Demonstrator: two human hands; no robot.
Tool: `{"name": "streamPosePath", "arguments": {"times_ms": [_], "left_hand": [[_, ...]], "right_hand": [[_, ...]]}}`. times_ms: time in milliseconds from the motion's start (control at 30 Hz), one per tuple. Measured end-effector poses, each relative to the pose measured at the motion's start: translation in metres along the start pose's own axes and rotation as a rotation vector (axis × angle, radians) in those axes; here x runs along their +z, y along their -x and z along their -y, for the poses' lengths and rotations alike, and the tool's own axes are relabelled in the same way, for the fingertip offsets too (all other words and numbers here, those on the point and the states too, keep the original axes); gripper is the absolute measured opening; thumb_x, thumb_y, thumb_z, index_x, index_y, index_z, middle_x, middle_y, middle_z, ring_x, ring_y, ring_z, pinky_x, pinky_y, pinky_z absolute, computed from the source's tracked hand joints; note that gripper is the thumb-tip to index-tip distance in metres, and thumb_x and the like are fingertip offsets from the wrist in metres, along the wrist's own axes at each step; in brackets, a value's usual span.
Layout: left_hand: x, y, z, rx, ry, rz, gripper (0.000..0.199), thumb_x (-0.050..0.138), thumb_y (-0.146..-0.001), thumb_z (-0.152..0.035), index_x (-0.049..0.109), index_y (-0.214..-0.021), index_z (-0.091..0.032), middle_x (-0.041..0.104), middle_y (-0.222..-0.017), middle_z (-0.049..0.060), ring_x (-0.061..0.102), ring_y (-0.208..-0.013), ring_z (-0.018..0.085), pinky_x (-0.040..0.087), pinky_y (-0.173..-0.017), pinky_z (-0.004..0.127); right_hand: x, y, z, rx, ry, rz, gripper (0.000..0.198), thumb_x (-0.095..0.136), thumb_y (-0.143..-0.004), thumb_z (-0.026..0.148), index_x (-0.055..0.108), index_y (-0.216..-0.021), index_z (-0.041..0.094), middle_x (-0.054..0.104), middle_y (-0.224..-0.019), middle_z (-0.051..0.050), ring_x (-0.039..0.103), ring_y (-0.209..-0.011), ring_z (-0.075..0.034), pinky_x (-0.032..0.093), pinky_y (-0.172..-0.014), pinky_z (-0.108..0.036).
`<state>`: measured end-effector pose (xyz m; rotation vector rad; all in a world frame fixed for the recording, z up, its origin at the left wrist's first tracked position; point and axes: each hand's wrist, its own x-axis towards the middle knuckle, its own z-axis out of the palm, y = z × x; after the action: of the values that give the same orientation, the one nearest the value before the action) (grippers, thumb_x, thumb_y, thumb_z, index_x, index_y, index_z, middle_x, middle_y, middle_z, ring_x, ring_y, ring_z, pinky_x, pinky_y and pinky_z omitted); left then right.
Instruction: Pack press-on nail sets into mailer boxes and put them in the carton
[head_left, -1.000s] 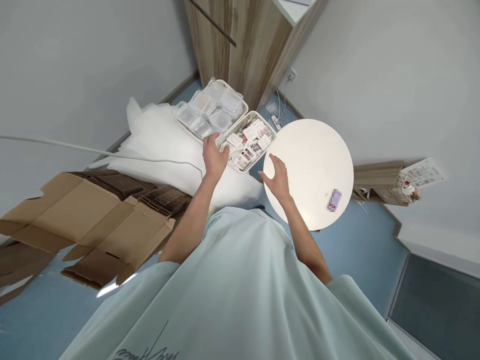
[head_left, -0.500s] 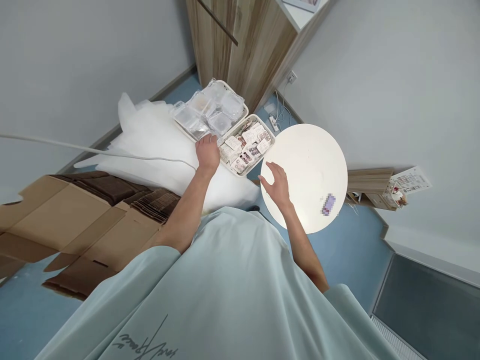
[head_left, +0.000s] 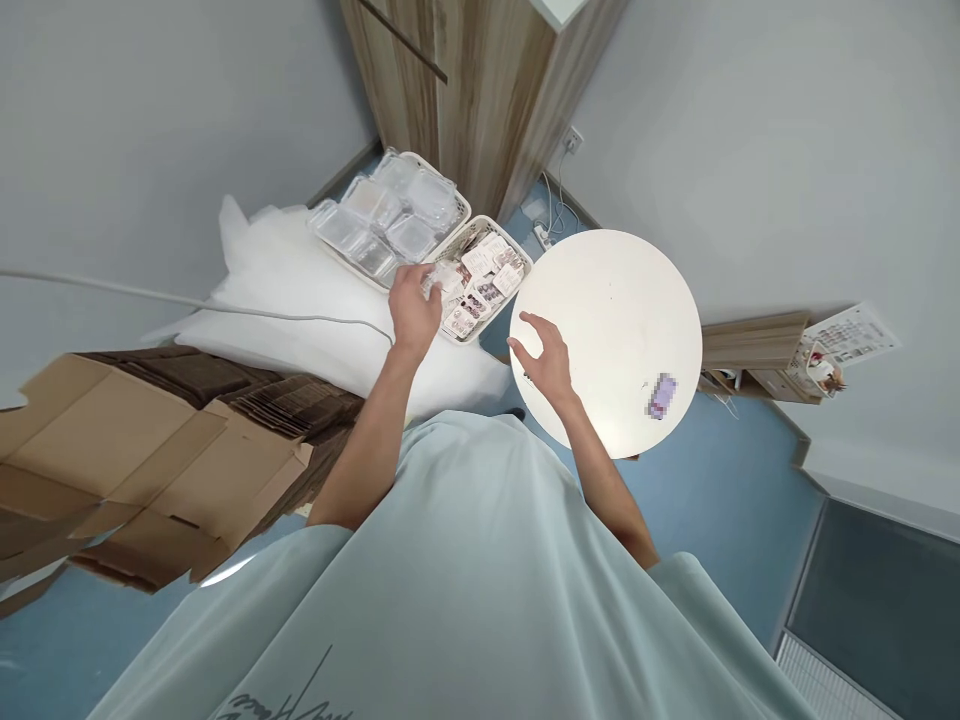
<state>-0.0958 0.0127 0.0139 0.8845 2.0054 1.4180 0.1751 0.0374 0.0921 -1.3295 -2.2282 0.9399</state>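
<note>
L hand (head_left: 415, 310) just by card basket (head_left: 495, 310), grip: can't tell!
It's beside rnd white table (head_left: 600, 290), full o' cards (head_left: 508, 280), long axis near-left to far-right; adj. basket (head_left: 459, 226): clear plastic boxes (head_left: 412, 237) (heaped!). R hand (head_left: 547, 360): fingers spread.

On the round white table (head_left: 600, 310), a small oblong purple item (head_left: 662, 396), pixelated; on the smooth blue floor (head_left: 720, 480), a white power strip (head_left: 541, 236) with cables (head_left: 559, 205).

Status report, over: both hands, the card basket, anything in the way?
Left hand at card basket, grip unclear. Right hand open by round table. Cards heaped in basket. Cable by left hand, possibly in the way.
</note>
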Motion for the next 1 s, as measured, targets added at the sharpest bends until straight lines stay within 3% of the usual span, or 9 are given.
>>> {"name": "streamPosePath", "arguments": {"times_ms": [67, 200, 300, 467, 567, 700, 833, 1000], "left_hand": [[0.016, 0.02, -0.021, -0.085, 0.193, 0.071, 0.036, 0.085, -0.087, -0.036, 0.077, -0.119, -0.022, 0.079, -0.129, 0.013, 0.077, -0.123, 0.033, 0.06, -0.118, 0.05], [0.05, 0.072, -0.06, -0.273, 0.525, 0.376, 0.046, 0.093, -0.086, -0.047, 0.076, -0.12, -0.021, 0.082, -0.127, 0.012, 0.082, -0.116, 0.031, 0.067, -0.106, 0.049], [0.074, 0.11, -0.082, -0.379, 0.612, 0.518, 0.051, 0.099, -0.083, -0.049, 0.077, -0.119, -0.021, 0.082, -0.132, 0.013, 0.083, -0.121, 0.031, 0.066, -0.112, 0.049], [0.116, 0.154, -0.095, -0.489, 0.554, 0.654, 0.059, 0.099, -0.083, -0.053, 0.077, -0.128, -0.02, 0.08, -0.141, 0.015, 0.08, -0.132, 0.033, 0.06, -0.124, 0.052], [0.14, 0.171, -0.094, -0.436, 0.4, 0.662, 0.068, 0.096, -0.085, -0.057, 0.074, -0.138, -0.021, 0.075, -0.153, 0.018, 0.071, -0.147, 0.037, 0.055, -0.129, 0.055], [0.162, 0.192, -0.096, -0.34, 0.213, 0.638, 0.091, 0.101, -0.079, -0.056, 0.064, -0.156, -0.023, 0.06, -0.171, 0.022, 0.056, -0.162, 0.042, 0.052, -0.13, 0.057], [0.179, 0.212, -0.099, -0.316, 0.172, 0.644, 0.098, 0.104, -0.072, -0.057, 0.063, -0.154, -0.022, 0.063, -0.167, 0.023, 0.061, -0.155, 0.043, 0.056, -0.126, 0.058], [0.189, 0.221, -0.101, -0.294, 0.224, 0.639, 0.087, 0.103, -0.072, -0.056, 0.067, -0.144, -0.021, 0.07, -0.156, 0.019, 0.071, -0.142, 0.039, 0.061, -0.12, 0.056]], "right_hand": [[-0.008, 0.006, -0.002, 0.06, -0.108, -0.027, 0.053, 0.067, -0.111, 0.06, 0.071, -0.152, 0.027, 0.074, -0.158, -0.014, 0.066, -0.152, -0.03, 0.053, -0.131, -0.055], [-0.026, 0.022, -0.02, 0.241, -0.368, -0.089, 0.071, 0.076, -0.101, 0.072, 0.069, -0.151, 0.023, 0.077, -0.154, -0.017, 0.072, -0.145, -0.029, 0.06, -0.123, -0.051], [-0.038, 0.041, -0.045, 0.373, -0.571, -0.139, 0.079, 0.086, -0.087, 0.078, 0.075, -0.141, 0.022, 0.083, -0.138, -0.016, 0.078, -0.13, -0.029, 0.065, -0.114, -0.049], [-0.057, 0.083, -0.085, 0.461, -0.788, -0.226, 0.061, 0.09, -0.083, 0.076, 0.081, -0.115, 0.025, 0.084, -0.113, -0.008, 0.08, -0.106, -0.024, 0.067, -0.106, -0.044], [-0.069, 0.107, -0.102, 0.487, -0.736, -0.29, 0.054, 0.087, -0.087, 0.073, 0.079, -0.112, 0.025, 0.084, -0.112, -0.007, 0.079, -0.101, -0.023, 0.067, -0.102, -0.043], [-0.08, 0.132, -0.114, 0.411, -0.437, -0.371, 0.039, 0.075, -0.102, 0.063, 0.076, -0.113, 0.026, 0.081, -0.116, -0.008, 0.077, -0.102, -0.024, 0.067, -0.096, -0.042], [-0.082, 0.145, -0.116, 0.277, -0.163, -0.339, 0.026, 0.063, -0.112, 0.048, 0.075, -0.119, 0.026, 0.077, -0.12, -0.01, 0.076, -0.107, -0.025, 0.066, -0.094, -0.041], [-0.091, 0.15, -0.117, 0.236, -0.188, -0.292, 0.025, 0.063, -0.112, 0.044, 0.077, -0.122, 0.027, 0.078, -0.122, -0.01, 0.076, -0.111, -0.025, 0.066, -0.096, -0.041]]}}
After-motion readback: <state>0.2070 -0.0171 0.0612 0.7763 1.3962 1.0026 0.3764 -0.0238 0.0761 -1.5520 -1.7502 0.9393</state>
